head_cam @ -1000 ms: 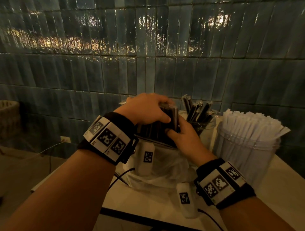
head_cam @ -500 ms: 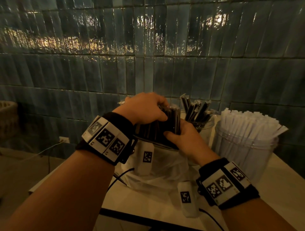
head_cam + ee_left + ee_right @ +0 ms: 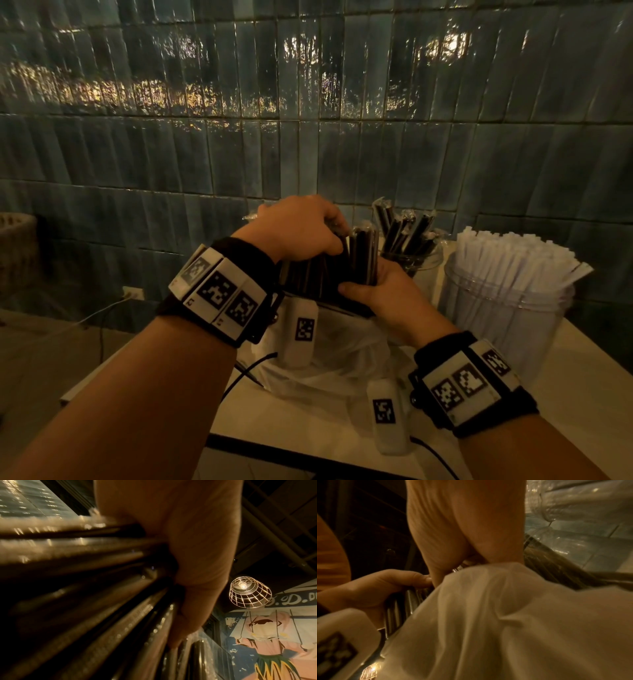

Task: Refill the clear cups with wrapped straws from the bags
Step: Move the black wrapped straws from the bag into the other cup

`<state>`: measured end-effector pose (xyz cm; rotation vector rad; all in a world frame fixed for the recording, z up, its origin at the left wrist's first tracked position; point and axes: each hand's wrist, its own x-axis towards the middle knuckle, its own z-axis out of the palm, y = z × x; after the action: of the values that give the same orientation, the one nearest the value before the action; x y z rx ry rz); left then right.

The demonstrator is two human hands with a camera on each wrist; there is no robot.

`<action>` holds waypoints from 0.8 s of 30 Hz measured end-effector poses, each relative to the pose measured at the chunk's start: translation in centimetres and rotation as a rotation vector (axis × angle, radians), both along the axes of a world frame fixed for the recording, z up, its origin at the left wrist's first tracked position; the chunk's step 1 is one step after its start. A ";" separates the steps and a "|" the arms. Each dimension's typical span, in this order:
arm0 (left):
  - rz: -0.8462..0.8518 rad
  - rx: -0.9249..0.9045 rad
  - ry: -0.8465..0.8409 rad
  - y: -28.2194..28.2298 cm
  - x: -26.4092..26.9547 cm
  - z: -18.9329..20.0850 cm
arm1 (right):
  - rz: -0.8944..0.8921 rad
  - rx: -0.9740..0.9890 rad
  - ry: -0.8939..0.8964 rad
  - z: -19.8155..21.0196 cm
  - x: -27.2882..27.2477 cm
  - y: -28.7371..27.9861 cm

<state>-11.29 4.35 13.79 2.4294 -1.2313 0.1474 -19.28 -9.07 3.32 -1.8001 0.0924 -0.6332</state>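
Head view: nearest me, the white plastic bag slumps on the counter. Just above the bag my left hand clamps down over the top of the black wrapped straws, while my right hand cups the bundle's lower right side. Behind the bag, a clear cup stands part-filled with black straws; right of it, a tub of white straws. Judgement: keep the bundle squared, lift it free of the bag's mouth, lower ends first into the cup.
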 end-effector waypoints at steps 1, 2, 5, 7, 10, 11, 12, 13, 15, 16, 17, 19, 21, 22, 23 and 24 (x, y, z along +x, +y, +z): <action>0.001 0.002 -0.003 0.0 0.0 0.0 | -0.001 0.000 0.003 0.0 0.0 0.0; 0.002 0.002 -0.004 0.0 0.0 0.0 | -0.003 0.001 0.006 -0.1 0.0 0.0; -0.009 -0.004 0.005 0.0 0.1 0.0 | -0.006 0.029 0.006 -0.3 0.0 0.1; -0.016 -0.005 0.004 0.1 0.2 -0.1 | -0.013 0.051 0.023 -0.4 0.0 0.1; -0.030 -0.012 0.013 0.1 0.4 -0.2 | -0.020 0.074 0.051 -0.4 0.1 0.1; -0.033 -0.011 0.016 0.1 0.4 -0.2 | -0.015 0.081 0.049 -0.3 0.1 0.1; -0.035 -0.011 0.021 0.1 0.5 -0.2 | -0.010 0.090 0.041 -0.4 0.1 0.2; -0.035 -0.013 0.024 0.1 0.5 -0.2 | -0.005 0.100 0.029 -0.4 0.1 0.2; -0.031 -0.019 0.013 0.1 0.6 -0.3 | -0.011 0.106 0.007 -0.5 0.0 0.3; -0.031 -0.021 0.000 0.1 0.6 -0.3 | -0.027 0.099 -0.002 -0.5 -0.1 0.3; -0.033 -0.023 -0.010 0.1 0.6 -0.3 | -0.049 0.091 -0.006 -0.5 -0.1 0.2; -0.034 -0.023 -0.018 0.0 0.5 -0.2 | -0.093 0.054 -0.009 -0.4 -0.3 -0.1; -0.025 -0.020 -0.022 0.0 0.4 -0.3 | -0.124 -0.046 0.005 -0.4 -0.5 -0.3; -0.021 -0.019 -0.024 -0.1 0.4 -0.3 | -0.129 -0.106 0.023 -0.4 -0.5 -0.3; -0.017 -0.019 -0.028 -0.1 0.4 -0.3 | -0.127 -0.155 0.038 -0.5 -0.6 -0.2; -0.014 -0.017 -0.035 -0.1 0.4 -0.3 | -0.124 -0.188 0.044 -0.7 -0.7 -0.2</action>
<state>-10.92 4.25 13.47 2.4131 -1.2568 0.1969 -19.98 -9.24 2.61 -2.0015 0.1807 -0.7090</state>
